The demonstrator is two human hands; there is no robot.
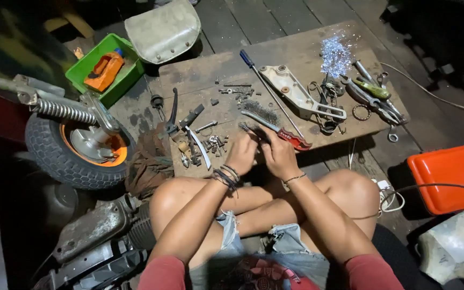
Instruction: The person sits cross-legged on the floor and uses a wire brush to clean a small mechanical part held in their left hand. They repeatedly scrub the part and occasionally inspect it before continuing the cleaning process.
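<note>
- A small dark part (257,135), too small to make out, is pinched between both hands at the near edge of the desk (296,53).
- The left hand (241,153) is curled on it.
- The right hand (278,154) is closed alongside, touching the left.
- A wire brush (274,124) with a red handle is seen just beyond the fingers.

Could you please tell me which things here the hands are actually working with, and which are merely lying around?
In hand:
left hand and right hand, close together over a small dark part, too small to identify
wooden board under them

Lying about:
wire brush
screwdriver
metal bracket
loose bolts
green tray
small wheel
orange case
</note>
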